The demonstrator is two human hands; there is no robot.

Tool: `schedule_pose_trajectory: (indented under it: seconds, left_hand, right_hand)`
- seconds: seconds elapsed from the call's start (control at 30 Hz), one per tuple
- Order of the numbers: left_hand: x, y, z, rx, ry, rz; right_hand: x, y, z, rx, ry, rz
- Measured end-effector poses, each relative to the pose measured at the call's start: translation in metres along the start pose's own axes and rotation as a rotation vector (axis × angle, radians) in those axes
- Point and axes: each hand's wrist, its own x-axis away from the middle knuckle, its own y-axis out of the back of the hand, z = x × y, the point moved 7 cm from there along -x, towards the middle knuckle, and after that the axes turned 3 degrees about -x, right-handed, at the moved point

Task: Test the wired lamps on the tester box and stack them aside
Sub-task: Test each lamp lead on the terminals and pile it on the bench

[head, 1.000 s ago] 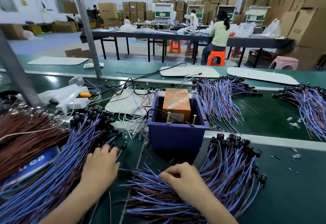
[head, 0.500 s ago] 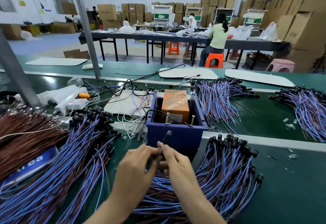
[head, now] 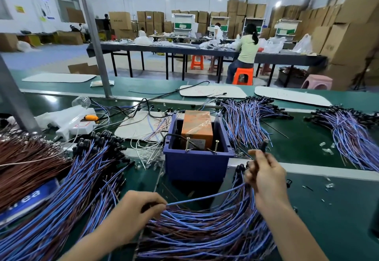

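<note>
One lamp (head: 263, 145) is held btwn both hands above the counter (head: 328, 209). Its black head is seen sticking up past the right hand (head: 265, 175), whose fingers are curled round the lead just below the head. The head is held up just right of the box (head: 196, 164), near its front right corner & apart from it. The lamp's blue wire (head: 205, 196) is stretched down & leftward to the left hand (head: 136, 209), where its free end is pinched btwn thumb & curled fingers.

The box is a blue bin w/ an orange block (head: 196, 127) set inside. Two upright pins (head: 187, 143) are seen at the block's front. A black cable is draped over the bin's left rim.

Under the hands a near pile (head: 205, 232) of blue & brown wired lamps is spread on the counter. A left pile (head: 86, 178) is fanned out w/ black heads toward the rear, & a brown bundle (head: 24, 164) is laid beside it at far left. A rear pile (head: 246, 121) is spread just right of & behind the box, & a right pile (head: 352, 135) lies well apart at the edge. A white power strip (head: 69, 124) is placed at left rear. Small clear bits (head: 149, 161) are scattered just left of the box.
</note>
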Motion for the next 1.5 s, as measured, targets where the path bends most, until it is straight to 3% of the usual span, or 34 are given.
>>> schedule_pose_trajectory:
  seconds: [0.17, 0.27, 0.33, 0.4, 0.47, 0.53, 0.6, 0.7, 0.83, 1.07, 1.23, 1.5]
  left_hand:
    - [0.002, 0.028, 0.015, 0.056, 0.038, -0.053]
    - [-0.003, 0.023, 0.007, 0.250, 0.074, -0.081]
    - [-0.009, 0.015, -0.003, 0.406, 0.095, -0.076]
    - [-0.017, 0.008, -0.018, 0.515, 0.098, -0.061]
    - [-0.026, 0.003, -0.036, 0.589, 0.087, -0.054]
    - [-0.036, -0.001, -0.050, 0.684, 0.103, -0.087]
    - [-0.045, -0.006, -0.057, 0.822, 0.162, -0.134]
    - [-0.052, -0.019, -0.056, 1.011, 0.248, -0.151]
    - [-0.053, -0.035, -0.051, 1.187, 0.320, -0.158]
    - [-0.059, -0.044, -0.044, 1.107, 0.363, -0.212]
    - [-0.068, -0.039, -0.036, 1.139, 0.412, -0.310]
    - [-0.077, -0.039, -0.025, 1.151, 0.486, -0.424]
  right_hand:
    - [-0.030, 0.020, 0.020, 0.504, 0.189, -0.042]
    - [-0.024, 0.003, 0.017, 0.940, 0.242, 0.044]
    - [-0.010, -0.009, 0.022, 1.122, 0.367, 0.002]
    - [0.019, -0.027, 0.036, 1.044, 0.627, -0.015]
    - [0.045, -0.052, 0.037, 0.931, 0.754, 0.173]
    - [0.062, -0.073, 0.021, 0.853, 0.629, 0.435]
    - [0.066, -0.079, 0.010, 0.797, 0.527, 0.511]
    - [0.059, -0.073, 0.011, 0.702, 0.477, 0.426]
    - [0.052, -0.066, 0.001, 0.648, 0.382, 0.437]
    - [0.040, -0.052, -0.009, 0.548, 0.353, 0.246]
    - [0.028, -0.037, -0.022, 0.389, 0.211, 0.105]
    - [0.021, -0.038, -0.027, 0.320, 0.173, 0.079]
